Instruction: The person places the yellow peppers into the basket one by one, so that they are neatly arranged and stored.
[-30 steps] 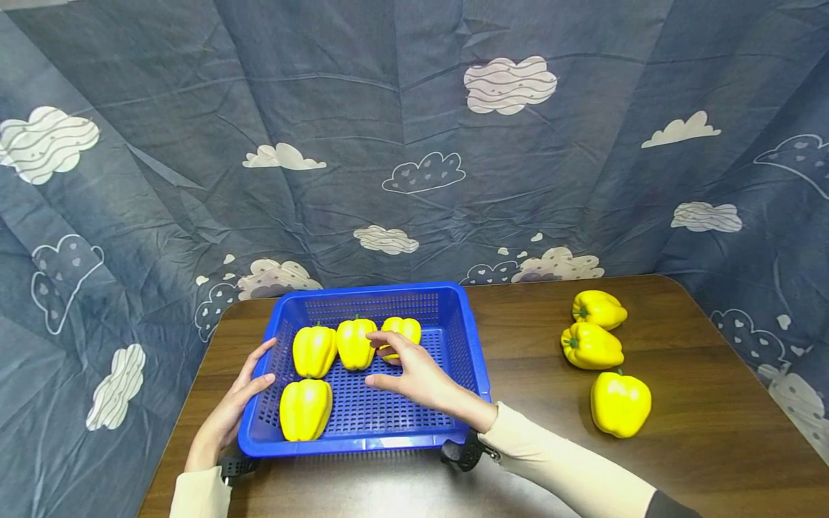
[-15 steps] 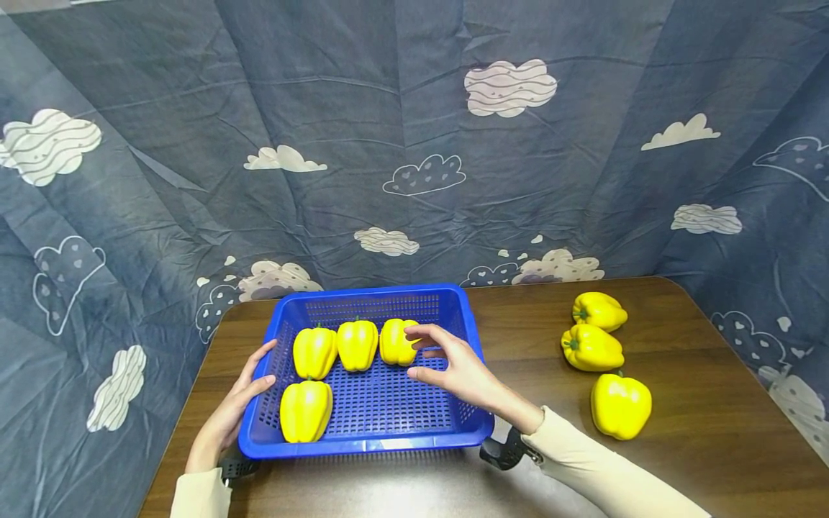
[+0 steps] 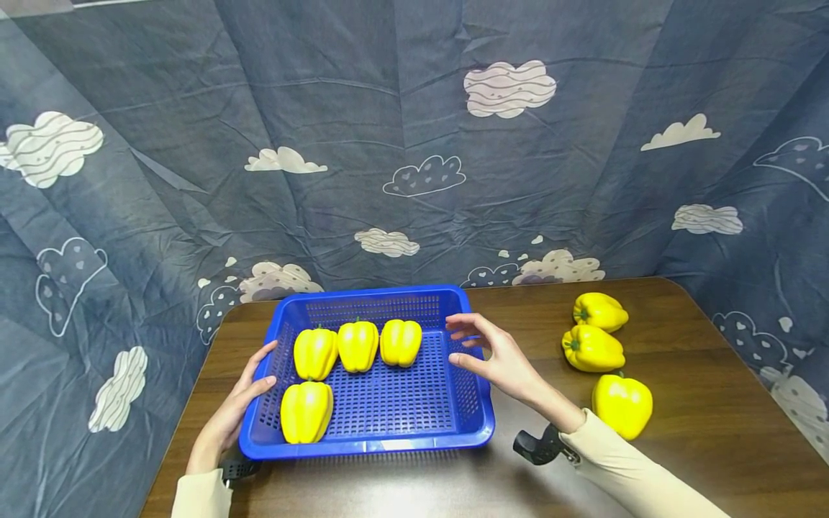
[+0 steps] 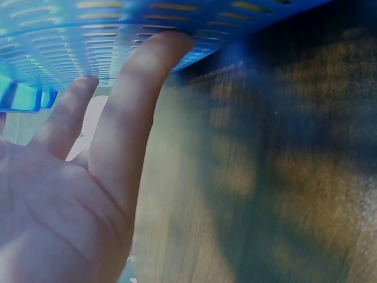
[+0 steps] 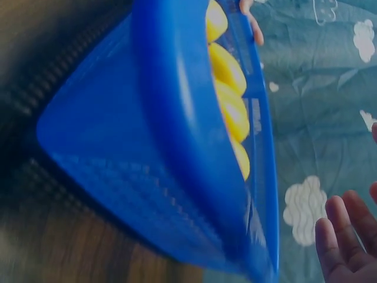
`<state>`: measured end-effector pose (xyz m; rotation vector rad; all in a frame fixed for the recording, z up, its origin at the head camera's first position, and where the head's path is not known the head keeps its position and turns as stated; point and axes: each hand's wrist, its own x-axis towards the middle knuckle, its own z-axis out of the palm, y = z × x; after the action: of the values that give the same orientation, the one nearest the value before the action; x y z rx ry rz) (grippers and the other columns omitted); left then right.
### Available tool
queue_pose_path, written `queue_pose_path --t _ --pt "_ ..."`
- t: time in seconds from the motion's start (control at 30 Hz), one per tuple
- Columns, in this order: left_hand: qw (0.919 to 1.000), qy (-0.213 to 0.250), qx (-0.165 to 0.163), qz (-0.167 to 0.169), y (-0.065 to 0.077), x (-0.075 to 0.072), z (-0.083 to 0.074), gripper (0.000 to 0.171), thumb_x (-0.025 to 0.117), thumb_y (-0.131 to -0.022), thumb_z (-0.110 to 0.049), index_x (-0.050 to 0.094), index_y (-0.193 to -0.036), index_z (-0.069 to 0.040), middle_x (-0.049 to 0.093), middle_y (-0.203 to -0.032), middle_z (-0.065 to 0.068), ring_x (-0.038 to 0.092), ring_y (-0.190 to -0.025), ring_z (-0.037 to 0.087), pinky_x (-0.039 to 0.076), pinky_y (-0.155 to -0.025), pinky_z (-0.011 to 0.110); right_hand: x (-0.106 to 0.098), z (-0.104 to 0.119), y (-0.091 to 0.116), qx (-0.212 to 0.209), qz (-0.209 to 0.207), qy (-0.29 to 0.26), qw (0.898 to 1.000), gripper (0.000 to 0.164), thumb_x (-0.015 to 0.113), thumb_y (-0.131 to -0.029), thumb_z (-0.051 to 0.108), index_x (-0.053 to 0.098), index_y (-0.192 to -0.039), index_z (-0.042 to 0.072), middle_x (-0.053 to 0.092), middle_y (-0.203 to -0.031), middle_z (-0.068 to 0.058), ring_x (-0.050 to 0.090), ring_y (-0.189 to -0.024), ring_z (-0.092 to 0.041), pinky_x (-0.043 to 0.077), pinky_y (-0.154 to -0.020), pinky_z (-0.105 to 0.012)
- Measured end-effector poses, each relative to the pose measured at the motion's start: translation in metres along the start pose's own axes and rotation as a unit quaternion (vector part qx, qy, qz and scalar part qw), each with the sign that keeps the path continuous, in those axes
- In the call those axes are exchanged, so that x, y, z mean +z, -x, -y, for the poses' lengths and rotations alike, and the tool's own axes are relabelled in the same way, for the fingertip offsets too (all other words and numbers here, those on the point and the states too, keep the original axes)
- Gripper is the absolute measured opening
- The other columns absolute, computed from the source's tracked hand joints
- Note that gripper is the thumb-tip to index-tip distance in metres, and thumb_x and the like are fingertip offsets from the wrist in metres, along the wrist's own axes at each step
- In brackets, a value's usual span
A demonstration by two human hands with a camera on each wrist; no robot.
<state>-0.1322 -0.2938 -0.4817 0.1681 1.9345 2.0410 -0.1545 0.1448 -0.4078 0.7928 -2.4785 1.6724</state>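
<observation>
A blue slotted plastic basket (image 3: 427, 440) holds several yellow bell peppers: three in a row toward the back, (image 3: 401, 343) the rightmost, and one pepper (image 3: 307, 412) at the front left. My left hand (image 3: 228, 411) touches the basket's left side, thumb and index finger spread at the rim. In the left wrist view, the extended fingers (image 4: 126, 112) reach up to the slotted wall. My right hand (image 3: 495, 357) hovers over the basket's right rim, holding nothing, its fingers loosely bent and thumb apart. The right wrist view catches its fingertips (image 5: 347, 230) at the lower right edge.
On the brown wooden table (image 3: 518, 316), three more yellow bell peppers lie to the right: a back pepper (image 3: 599, 311), a middle pepper (image 3: 592, 348) and a front pepper (image 3: 622, 405). A dark blue cloud-print curtain (image 3: 414, 108) hangs behind the table.
My right hand has drawn back rightward from above the peppers inside the basket to its right rim, uncovering the rightmost pepper of the row. My left hand stays at the basket's side.
</observation>
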Motion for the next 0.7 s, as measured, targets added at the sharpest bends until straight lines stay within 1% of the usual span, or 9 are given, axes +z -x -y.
queue_pose_path --t 0.07,0.17,0.3,0.43,0.5,0.57,0.7 --pt "0.9999 -0.008 -0.006 -0.007 -0.001 0.0 0.0 0.058 0.039 -0.102 -0.019 0.011 -0.152 -0.029 0.003 -0.153 0.019 0.042 -0.122 0.026 0.047 -0.09 0.046 -0.006 -0.003 0.001 -0.001 -0.009 0.004 1.0 0.049 0.074 -0.083 0.007 0.054 -0.127 0.004 0.059 -0.122 -0.014 0.059 -0.106 -0.027 0.048 -0.088 -0.046" --pt "0.9997 -0.017 -0.013 -0.014 -0.001 0.001 -0.002 0.058 0.039 -0.101 -0.021 0.012 -0.152 -0.03 0.002 -0.154 0.019 0.039 -0.124 0.032 0.046 -0.092 0.048 -0.014 -0.009 0.003 -0.001 -0.021 0.0 1.0 0.048 0.073 -0.083 0.004 0.054 -0.127 0.002 0.059 -0.12 -0.018 0.059 -0.105 -0.03 0.048 -0.088 -0.046" --pt "0.9998 -0.016 -0.01 -0.009 -0.001 0.001 -0.003 0.057 0.039 -0.102 -0.021 0.013 -0.151 -0.031 0.002 -0.154 0.019 0.041 -0.123 0.028 0.047 -0.091 0.044 -0.024 -0.015 0.006 -0.003 -0.036 -0.004 0.999 0.047 0.072 -0.082 -0.001 0.054 -0.126 0.0 0.06 -0.118 -0.02 0.059 -0.104 -0.035 0.048 -0.088 -0.044" --pt "0.9998 -0.017 -0.004 -0.006 -0.001 0.002 -0.003 0.058 0.039 -0.102 -0.019 0.012 -0.152 -0.03 0.002 -0.154 0.02 0.04 -0.123 0.03 0.047 -0.09 0.043 -0.034 -0.019 0.009 -0.011 -0.045 0.002 0.999 0.048 0.071 -0.081 -0.003 0.054 -0.126 0.0 0.061 -0.116 -0.016 0.059 -0.104 -0.035 0.048 -0.088 -0.036" --pt "0.9998 -0.018 -0.001 -0.006 0.0 0.002 -0.003 0.058 0.038 -0.102 -0.019 0.012 -0.152 -0.029 0.003 -0.154 0.02 0.038 -0.124 0.033 0.047 -0.09 0.044 -0.039 -0.021 0.011 -0.016 -0.048 0.004 0.999 0.048 0.072 -0.081 -0.003 0.054 -0.126 -0.002 0.061 -0.117 -0.015 0.059 -0.104 -0.033 0.048 -0.088 -0.032" --pt "0.9998 -0.02 0.001 -0.006 0.0 0.003 -0.003 0.058 0.038 -0.102 -0.019 0.011 -0.152 -0.029 0.002 -0.154 0.02 0.037 -0.125 0.034 0.047 -0.09 0.044 -0.043 -0.024 0.013 -0.019 -0.051 0.006 0.999 0.048 0.072 -0.081 -0.003 0.053 -0.126 -0.002 0.061 -0.117 -0.014 0.059 -0.104 -0.028 0.047 -0.088 -0.029" --pt "0.9998 -0.016 0.004 -0.004 0.001 0.002 -0.002 0.058 0.037 -0.102 -0.018 0.011 -0.152 -0.029 0.002 -0.154 0.02 0.039 -0.123 0.031 0.048 -0.089 0.042 -0.053 -0.032 0.016 -0.022 -0.055 0.01 0.998 0.049 0.071 -0.081 -0.006 0.053 -0.126 -0.003 0.06 -0.117 -0.014 0.058 -0.103 -0.015 0.046 -0.089 -0.025"
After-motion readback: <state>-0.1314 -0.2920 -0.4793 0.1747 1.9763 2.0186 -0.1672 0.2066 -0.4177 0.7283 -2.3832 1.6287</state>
